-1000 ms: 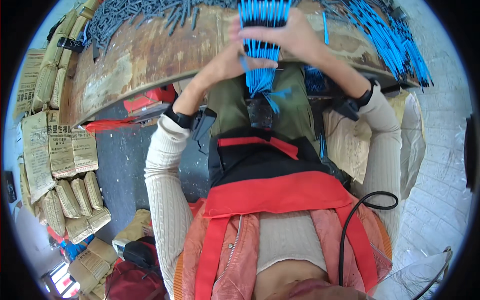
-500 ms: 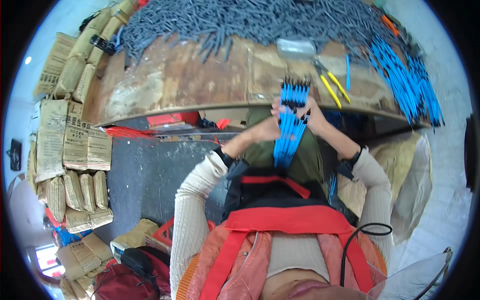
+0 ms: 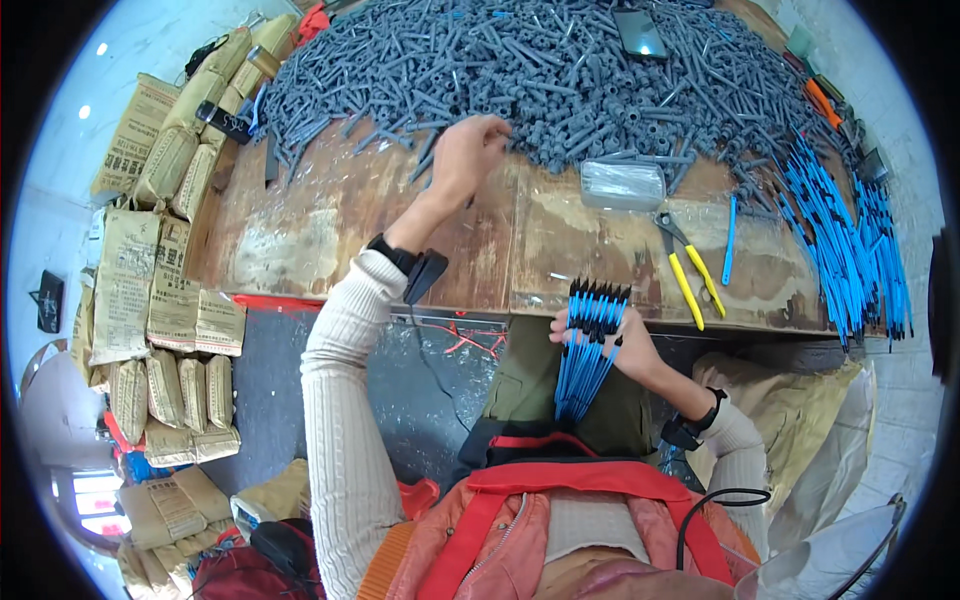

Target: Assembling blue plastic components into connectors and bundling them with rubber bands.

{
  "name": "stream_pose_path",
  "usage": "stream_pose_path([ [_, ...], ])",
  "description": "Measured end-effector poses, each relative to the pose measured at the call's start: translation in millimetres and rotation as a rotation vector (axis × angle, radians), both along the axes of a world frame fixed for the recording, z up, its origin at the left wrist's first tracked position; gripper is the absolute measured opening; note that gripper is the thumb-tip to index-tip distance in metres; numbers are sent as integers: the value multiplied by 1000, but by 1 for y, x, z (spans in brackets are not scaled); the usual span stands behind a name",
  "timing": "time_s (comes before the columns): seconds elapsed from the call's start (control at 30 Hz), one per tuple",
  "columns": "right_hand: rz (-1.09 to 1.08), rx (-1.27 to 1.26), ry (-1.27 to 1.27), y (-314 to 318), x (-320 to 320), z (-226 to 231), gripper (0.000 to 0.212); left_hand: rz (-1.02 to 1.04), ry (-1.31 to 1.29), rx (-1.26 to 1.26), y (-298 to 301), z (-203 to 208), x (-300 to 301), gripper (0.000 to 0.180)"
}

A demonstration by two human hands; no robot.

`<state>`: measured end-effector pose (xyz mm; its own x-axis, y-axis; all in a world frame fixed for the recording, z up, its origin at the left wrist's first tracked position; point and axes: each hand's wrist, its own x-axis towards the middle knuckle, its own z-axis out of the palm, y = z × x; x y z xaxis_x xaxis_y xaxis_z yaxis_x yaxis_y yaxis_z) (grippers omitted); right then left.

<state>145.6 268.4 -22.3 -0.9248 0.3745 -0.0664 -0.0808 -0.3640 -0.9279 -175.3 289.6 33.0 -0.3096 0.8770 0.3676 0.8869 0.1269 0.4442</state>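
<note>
My right hand (image 3: 630,342) is closed round a fanned bundle of thin blue rods (image 3: 583,378) with black tips and black fittings. The bundle is held over my lap, just off the table's front edge, black tips pointing away from me. Farther forward, my left hand (image 3: 468,160) reaches over the table to the near edge of a large pile of grey plastic tubes (image 3: 450,85). Its fingers bend downward and are blurred, so whether they grip a tube is not visible.
On the wooden table (image 3: 370,225) lie yellow-handled pliers (image 3: 690,270), a clear plastic box (image 3: 622,185), a single blue rod (image 3: 729,240) and a phone (image 3: 640,34). More blue rods (image 3: 835,240) are heaped at the right. Paper sacks (image 3: 128,285) line the left.
My left hand has let go of the bundle and moved forward and left to the grey tubes. The right hand keeps the bundle, and the view has tilted up.
</note>
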Motion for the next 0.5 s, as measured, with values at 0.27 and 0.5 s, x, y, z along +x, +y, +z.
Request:
stream_pose_path([
  [0.27, 32, -55, -28, -1, 3, 0, 24, -169, 152, 46, 35, -5, 3, 46],
  [0.5, 2, -25, 6, 0, 7, 1, 25, -241, -1032, -12, -62, -2, 91, 48],
])
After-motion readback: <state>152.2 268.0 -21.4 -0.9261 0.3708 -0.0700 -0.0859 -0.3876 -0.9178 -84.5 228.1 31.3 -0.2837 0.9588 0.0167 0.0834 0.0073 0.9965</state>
